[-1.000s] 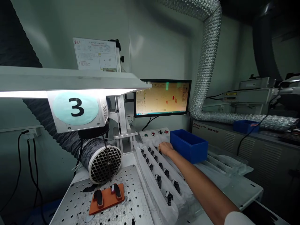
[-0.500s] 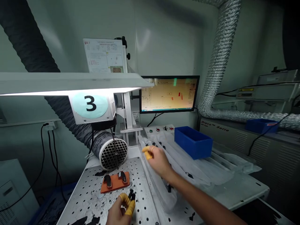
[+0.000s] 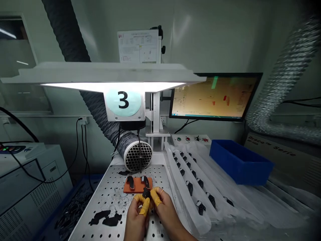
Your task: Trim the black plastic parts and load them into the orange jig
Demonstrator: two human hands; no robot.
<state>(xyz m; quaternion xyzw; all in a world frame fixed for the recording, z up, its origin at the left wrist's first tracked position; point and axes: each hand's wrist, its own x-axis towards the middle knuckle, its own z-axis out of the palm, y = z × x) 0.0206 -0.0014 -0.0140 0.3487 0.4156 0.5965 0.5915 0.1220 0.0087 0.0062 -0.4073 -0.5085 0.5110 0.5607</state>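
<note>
Both my hands meet over the perforated metal plate [image 3: 110, 192], just in front of an orange block [image 3: 136, 189]. My left hand [image 3: 136, 216], with yellow finger covers, pinches a small black part [image 3: 146, 193]. From the other side, my right hand [image 3: 166, 208], also wearing yellow finger covers, has its fingertips closed on the same part. Its lower portion is hidden by the fingers. Two dark curved pieces, a left one [image 3: 130, 182] and a right one [image 3: 144, 181], sit on the orange block.
Torn black scraps [image 3: 112, 220] lie on the plate at left. White plastic sleeves [image 3: 175, 180] at right carry rows of small black parts [image 3: 189, 188]. Beyond them stands a blue bin [image 3: 239, 167]. A duct mouth [image 3: 138, 156] and a machine head marked 3 [image 3: 124, 103] are behind the block.
My right hand has come back from above the plastic sleeves to the black part in my left hand. Both hands are now together by the orange block. The view has turned left.
</note>
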